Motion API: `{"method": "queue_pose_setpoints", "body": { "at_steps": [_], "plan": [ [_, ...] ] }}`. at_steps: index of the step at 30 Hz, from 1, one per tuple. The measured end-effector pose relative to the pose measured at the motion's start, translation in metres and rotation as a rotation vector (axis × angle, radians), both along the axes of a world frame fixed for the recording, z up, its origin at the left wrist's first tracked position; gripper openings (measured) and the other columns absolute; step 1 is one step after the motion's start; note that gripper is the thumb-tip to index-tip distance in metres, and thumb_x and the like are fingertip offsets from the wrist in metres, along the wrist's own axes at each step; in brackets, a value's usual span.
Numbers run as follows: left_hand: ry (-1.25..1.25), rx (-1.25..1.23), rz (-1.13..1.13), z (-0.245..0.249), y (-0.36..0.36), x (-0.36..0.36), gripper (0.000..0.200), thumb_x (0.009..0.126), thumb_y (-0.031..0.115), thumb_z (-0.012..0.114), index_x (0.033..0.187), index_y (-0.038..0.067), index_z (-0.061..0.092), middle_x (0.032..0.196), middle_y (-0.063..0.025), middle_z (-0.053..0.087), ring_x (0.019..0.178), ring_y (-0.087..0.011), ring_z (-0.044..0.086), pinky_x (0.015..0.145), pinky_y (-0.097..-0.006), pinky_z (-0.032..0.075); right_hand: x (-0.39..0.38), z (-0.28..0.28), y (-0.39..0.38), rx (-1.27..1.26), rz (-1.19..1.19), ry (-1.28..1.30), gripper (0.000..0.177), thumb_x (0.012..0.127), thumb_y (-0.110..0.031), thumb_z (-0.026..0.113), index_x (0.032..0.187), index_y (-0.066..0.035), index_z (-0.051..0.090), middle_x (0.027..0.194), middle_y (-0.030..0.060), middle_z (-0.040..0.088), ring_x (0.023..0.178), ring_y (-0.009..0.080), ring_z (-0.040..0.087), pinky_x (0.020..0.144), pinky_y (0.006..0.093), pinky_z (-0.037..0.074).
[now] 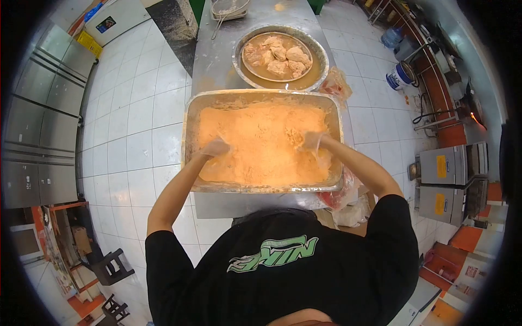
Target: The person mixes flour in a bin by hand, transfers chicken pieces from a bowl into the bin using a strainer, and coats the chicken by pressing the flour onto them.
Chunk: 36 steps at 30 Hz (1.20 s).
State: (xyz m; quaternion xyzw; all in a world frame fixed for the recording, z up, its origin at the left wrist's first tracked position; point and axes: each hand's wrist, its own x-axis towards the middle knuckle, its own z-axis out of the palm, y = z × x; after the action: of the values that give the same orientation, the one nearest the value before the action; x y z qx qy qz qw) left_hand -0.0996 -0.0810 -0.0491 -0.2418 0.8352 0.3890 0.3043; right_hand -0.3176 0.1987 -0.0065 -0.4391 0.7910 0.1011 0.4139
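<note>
A large rectangular metal pan point(263, 94) holds a wide bed of orange breading flour point(255, 152). My left hand point(216, 147), in a loose clear plastic glove, is down in the flour near the pan's left side. On the right side, my right hand point(314, 142), gloved the same way, also reaches into the flour. Beside its fingers lies a crumbly, flour-coated lump point(294, 138). The fingers of both hands are sunk in flour or blurred, so their grip does not show.
Behind the pan, a round metal basin point(239, 70) of cloudy liquid holds a smaller bowl with several coated chicken pieces point(278, 53). A wire strainer point(228, 7) sits at the table's far end. Plastic bags point(336, 84) lie along the right edge. Fryers point(443, 165) stand farther right.
</note>
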Motion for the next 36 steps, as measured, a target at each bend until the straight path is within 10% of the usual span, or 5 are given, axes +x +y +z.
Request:
{"method": "queue_pose_setpoints", "body": {
  "at_steps": [5, 8, 12, 29, 36],
  "plan": [
    [0.304, 0.169, -0.462, -0.132, 0.014, 0.001, 0.032, 0.084, 0.030, 0.051, 0.091, 0.002, 0.063, 0.091, -0.0122, 0.064, 0.080, -0.0204, 0.057, 0.074, -0.0397, 0.043, 0.059, -0.094, -0.029, -0.171, -0.305, -0.390, 0.046, 0.086, -0.036, 0.048, 0.119, -0.004, 0.048, 0.113, 0.0172, 0.056, 0.100, 0.0257, 0.055, 0.082, 0.0335, 0.044],
    [0.020, 0.171, 0.370, -0.060, 0.066, -0.032, 0.026, 0.076, 0.025, 0.056, 0.074, 0.000, 0.059, 0.074, -0.0108, 0.060, 0.071, -0.0192, 0.053, 0.062, -0.0368, 0.043, 0.087, -0.144, -0.086, -0.350, -1.050, -0.733, 0.040, 0.089, -0.034, 0.043, 0.114, -0.004, 0.052, 0.113, 0.0182, 0.055, 0.098, 0.0279, 0.055, 0.080, 0.0361, 0.044],
    [0.540, -0.306, -0.281, -0.087, -0.021, -0.025, 0.025, 0.078, 0.021, 0.049, 0.089, 0.002, 0.061, 0.083, -0.0142, 0.062, 0.077, -0.0309, 0.059, 0.070, -0.0410, 0.046, 0.053, -0.076, -0.110, -0.733, 0.036, -0.195, 0.044, 0.085, -0.034, 0.049, 0.118, -0.004, 0.046, 0.093, 0.0118, 0.059, 0.069, 0.0181, 0.054, 0.060, 0.0326, 0.044],
    [0.677, -1.228, -0.553, -0.062, 0.091, -0.063, 0.032, 0.077, 0.015, 0.050, 0.101, -0.006, 0.052, 0.080, -0.0165, 0.060, 0.059, -0.0206, 0.059, 0.044, -0.0353, 0.043, 0.049, -0.117, -0.043, -0.411, 0.171, 1.036, 0.018, 0.074, -0.011, 0.053, 0.087, -0.008, 0.065, 0.080, 0.0092, 0.063, 0.070, 0.0219, 0.058, 0.056, 0.0381, 0.043],
    [0.678, -1.344, -0.849, -0.096, 0.011, 0.008, 0.028, 0.077, 0.014, 0.050, 0.096, -0.006, 0.055, 0.081, -0.0174, 0.059, 0.070, -0.0240, 0.057, 0.054, -0.0378, 0.045, 0.023, -0.065, 0.020, -0.414, 0.194, 0.627, 0.016, 0.072, -0.018, 0.053, 0.073, -0.008, 0.065, 0.073, 0.0052, 0.064, 0.070, 0.0228, 0.060, 0.058, 0.0336, 0.047]
  ]
}}
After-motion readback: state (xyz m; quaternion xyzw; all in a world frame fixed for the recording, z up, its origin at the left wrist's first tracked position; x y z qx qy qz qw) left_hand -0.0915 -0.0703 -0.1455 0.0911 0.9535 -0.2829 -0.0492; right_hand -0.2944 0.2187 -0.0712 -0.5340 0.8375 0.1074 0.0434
